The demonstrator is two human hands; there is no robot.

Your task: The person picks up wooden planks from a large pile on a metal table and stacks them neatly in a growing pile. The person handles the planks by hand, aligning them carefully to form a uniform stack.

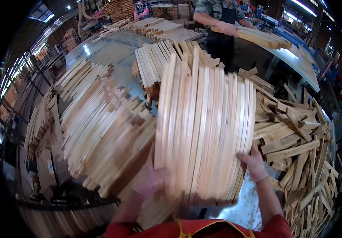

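A wide bundle of pale wooden strips point(202, 135), lined up side by side, stands tilted in front of my body. My left hand point(151, 180), smeared by motion, presses against its lower left side. On the opposite side my right hand point(253, 162) grips the edge, with the thumb over the outer strips. The two hands squeeze the bundle between them; some fingers are hidden behind it. To its left lies a broad stack of similar strips point(95, 115). Just behind the bundle's upper end sits another stack of strips point(151, 63).
A heap of loose wood offcuts point(298, 146) fills the right side. Further back, a co-worker point(222, 27) carries boards point(254, 36) beside a light-topped table point(294, 59). A grey metal worktop point(111, 49) extends behind the left stack, with more stacked strips point(163, 29) at its far end.
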